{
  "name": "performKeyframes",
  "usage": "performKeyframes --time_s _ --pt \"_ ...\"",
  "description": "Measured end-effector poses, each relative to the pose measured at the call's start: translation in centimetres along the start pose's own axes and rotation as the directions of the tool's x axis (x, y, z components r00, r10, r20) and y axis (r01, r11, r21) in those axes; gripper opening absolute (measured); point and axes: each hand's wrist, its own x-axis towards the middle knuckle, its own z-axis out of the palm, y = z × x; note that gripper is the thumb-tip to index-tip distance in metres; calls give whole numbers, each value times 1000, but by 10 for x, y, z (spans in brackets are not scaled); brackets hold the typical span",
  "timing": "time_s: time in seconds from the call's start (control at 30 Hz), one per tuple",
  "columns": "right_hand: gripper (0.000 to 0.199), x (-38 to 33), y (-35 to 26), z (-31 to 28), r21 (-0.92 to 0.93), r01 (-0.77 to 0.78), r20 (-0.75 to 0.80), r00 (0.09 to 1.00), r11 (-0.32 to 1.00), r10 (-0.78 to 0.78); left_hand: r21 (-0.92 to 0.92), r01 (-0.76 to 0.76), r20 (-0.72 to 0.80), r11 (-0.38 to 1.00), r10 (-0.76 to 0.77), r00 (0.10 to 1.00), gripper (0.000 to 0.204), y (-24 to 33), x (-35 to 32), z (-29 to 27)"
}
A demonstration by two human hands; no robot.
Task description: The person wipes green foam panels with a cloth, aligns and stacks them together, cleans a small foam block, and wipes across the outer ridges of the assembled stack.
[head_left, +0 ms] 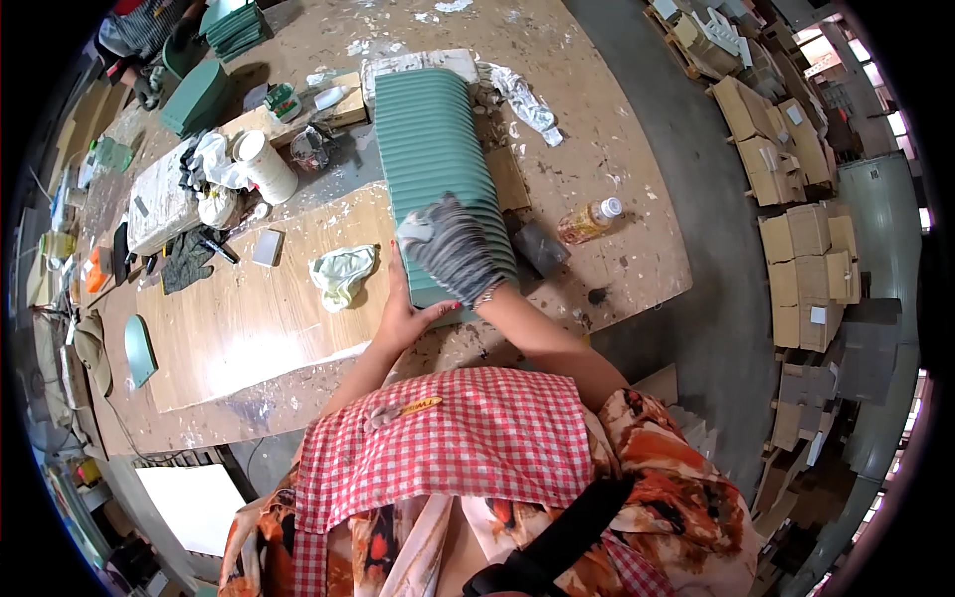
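Observation:
A long row of green boards with rounded edges (433, 139), packed face to face, runs away from me across the table. My left hand (400, 316) is bare and grips its near left corner, fingers along the side and thumb across the near end. My right hand (453, 244), in a grey striped knit glove, rests closed on top of the row near this end. A whitish patch shows at its fingertips; whether it is a cloth or part of the glove I cannot make out. A crumpled white cloth (342, 276) lies left of my left hand.
Right of the row are a dark block (540, 249) and a bottle with a white cap (590, 221). Left are a white cup (265, 165), a grey glove (187, 261) and a loose green board (140, 350). Another person's gloved hand (148, 90) is near more stacked green boards (199, 97).

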Motion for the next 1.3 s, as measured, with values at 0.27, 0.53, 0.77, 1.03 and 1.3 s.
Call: performKeyframes --time_s 0.27,0.53,0.77,1.03,1.3 --pt "37 4 -34 2 -6 -110 123 986 994 110 9 86 91 996 -87 992 102 -39 -8 0" --pt "33 -23 12 -60 -87 -182 -76 982 979 176 14 58 67 998 -59 996 122 -19 -2 -3" --pt "28 -52 96 -55 389 -384 -116 881 837 458 123 3 52 992 -10 999 124 -23 1 0" --pt "24 -27 55 -58 335 -246 -226 916 910 331 74 -29 53 997 25 998 119 -15 1 -4" --pt "31 8 -8 -27 -8 -167 41 985 986 167 173 -50 23 984 47 999 115 -4 0 -4"
